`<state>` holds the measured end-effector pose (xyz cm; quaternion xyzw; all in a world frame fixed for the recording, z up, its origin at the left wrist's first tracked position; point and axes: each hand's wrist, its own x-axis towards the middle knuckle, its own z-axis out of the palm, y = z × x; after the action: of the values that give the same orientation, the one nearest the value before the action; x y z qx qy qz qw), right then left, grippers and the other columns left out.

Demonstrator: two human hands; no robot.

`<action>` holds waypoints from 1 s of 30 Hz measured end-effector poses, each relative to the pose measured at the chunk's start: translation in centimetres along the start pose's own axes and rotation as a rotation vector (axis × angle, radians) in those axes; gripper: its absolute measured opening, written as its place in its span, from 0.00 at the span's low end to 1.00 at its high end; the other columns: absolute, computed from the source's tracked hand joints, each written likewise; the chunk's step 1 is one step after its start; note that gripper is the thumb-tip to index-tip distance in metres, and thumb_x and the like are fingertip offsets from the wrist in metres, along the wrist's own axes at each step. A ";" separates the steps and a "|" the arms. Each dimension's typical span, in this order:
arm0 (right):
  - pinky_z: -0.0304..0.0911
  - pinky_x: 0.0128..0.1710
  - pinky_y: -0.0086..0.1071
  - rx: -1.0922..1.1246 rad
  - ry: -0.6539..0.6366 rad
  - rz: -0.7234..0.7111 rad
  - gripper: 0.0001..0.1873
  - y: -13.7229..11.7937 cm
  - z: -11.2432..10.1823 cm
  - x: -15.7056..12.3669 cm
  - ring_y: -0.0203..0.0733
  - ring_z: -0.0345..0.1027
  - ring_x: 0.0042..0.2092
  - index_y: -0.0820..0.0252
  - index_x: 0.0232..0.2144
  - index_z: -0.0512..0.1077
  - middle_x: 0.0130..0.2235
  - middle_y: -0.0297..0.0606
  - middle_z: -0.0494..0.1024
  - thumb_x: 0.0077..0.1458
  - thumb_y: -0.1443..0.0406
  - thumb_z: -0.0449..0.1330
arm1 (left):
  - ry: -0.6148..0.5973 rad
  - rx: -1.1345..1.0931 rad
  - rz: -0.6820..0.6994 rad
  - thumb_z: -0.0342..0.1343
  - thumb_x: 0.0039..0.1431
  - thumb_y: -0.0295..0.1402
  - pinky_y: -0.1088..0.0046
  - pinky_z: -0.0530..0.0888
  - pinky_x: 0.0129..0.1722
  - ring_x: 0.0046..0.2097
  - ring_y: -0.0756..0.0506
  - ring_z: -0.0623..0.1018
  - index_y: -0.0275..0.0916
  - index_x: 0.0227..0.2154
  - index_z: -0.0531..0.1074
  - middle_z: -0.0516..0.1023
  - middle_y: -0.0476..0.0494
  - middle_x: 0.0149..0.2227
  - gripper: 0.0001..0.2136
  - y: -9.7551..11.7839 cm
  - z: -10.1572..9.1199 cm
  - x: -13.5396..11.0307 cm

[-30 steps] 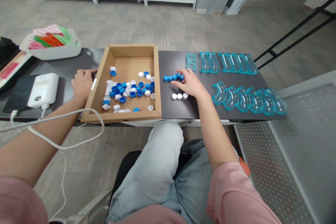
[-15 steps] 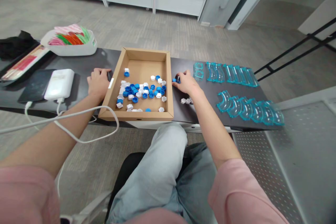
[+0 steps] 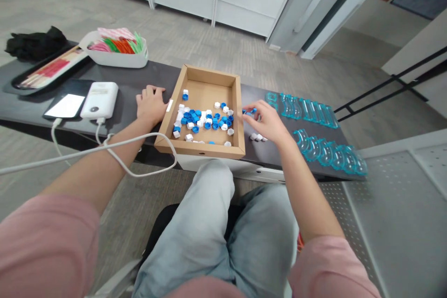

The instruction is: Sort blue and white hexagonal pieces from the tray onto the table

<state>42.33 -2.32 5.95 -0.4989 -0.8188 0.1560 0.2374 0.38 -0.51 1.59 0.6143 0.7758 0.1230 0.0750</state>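
Observation:
A shallow cardboard box [image 3: 234, 150] lies on the dark table [image 3: 132, 81] and holds several small blue and white hexagonal pieces [image 3: 204, 120]. My left hand [image 3: 151, 104] rests flat on the table against the box's left side, fingers stretched out. My right hand [image 3: 267, 122] hovers just right of the box, fingers curled over a short row of blue pieces [image 3: 248, 111]. A few white pieces [image 3: 257, 137] lie near its wrist.
Two rows of clear turquoise curved track parts [image 3: 307, 109] fill the table's right end. At left sit a white power bank [image 3: 99, 100], a phone [image 3: 64, 105], a white tub of coloured strips [image 3: 117, 46] and a tray [image 3: 42, 72]. A white cable [image 3: 104, 149] crosses my left forearm.
My right hand has drawn left along the blue row towards the box wall. The camera view has shifted, so the whole table sits further right. My left hand stays put.

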 end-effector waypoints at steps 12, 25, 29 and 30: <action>0.64 0.60 0.47 -0.462 -0.493 -0.201 0.14 -10.3 4.7 4.6 0.62 0.81 0.61 0.54 0.56 0.86 0.61 0.49 0.90 0.71 0.68 0.69 | 0.021 -0.040 0.021 0.55 0.71 0.56 0.37 0.64 0.76 0.77 0.16 0.68 0.35 0.79 0.70 0.68 0.14 0.79 0.42 0.4 -0.2 -0.4; 0.74 0.55 0.44 0.091 0.096 0.153 0.14 -0.7 0.7 1.0 0.51 0.81 0.49 0.53 0.52 0.82 0.52 0.42 0.88 0.70 0.54 0.66 | 0.040 -0.088 0.048 0.52 0.72 0.53 0.36 0.63 0.75 0.78 0.16 0.67 0.32 0.77 0.72 0.68 0.13 0.79 0.39 0.2 0.3 -0.3; 0.76 0.52 0.43 0.177 0.208 0.424 0.15 4.6 0.7 -0.4 0.48 0.78 0.43 0.50 0.37 0.72 0.41 0.36 0.86 0.57 0.53 0.72 | 0.027 -0.109 0.048 0.53 0.72 0.53 0.35 0.64 0.75 0.78 0.15 0.66 0.33 0.78 0.72 0.67 0.13 0.79 0.40 0.3 0.1 -0.3; 0.76 0.51 0.43 0.175 0.189 0.456 0.15 5.3 0.9 -0.6 0.48 0.78 0.42 0.49 0.36 0.71 0.39 0.35 0.85 0.55 0.54 0.72 | 0.025 -0.110 0.048 0.53 0.72 0.53 0.35 0.64 0.75 0.78 0.15 0.66 0.32 0.78 0.72 0.67 0.12 0.80 0.39 0.3 0.1 -0.3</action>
<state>46.01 -0.46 2.43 -0.6606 -0.6426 0.2287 0.3137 0.79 -0.73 1.57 0.6259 0.7539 0.1749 0.0959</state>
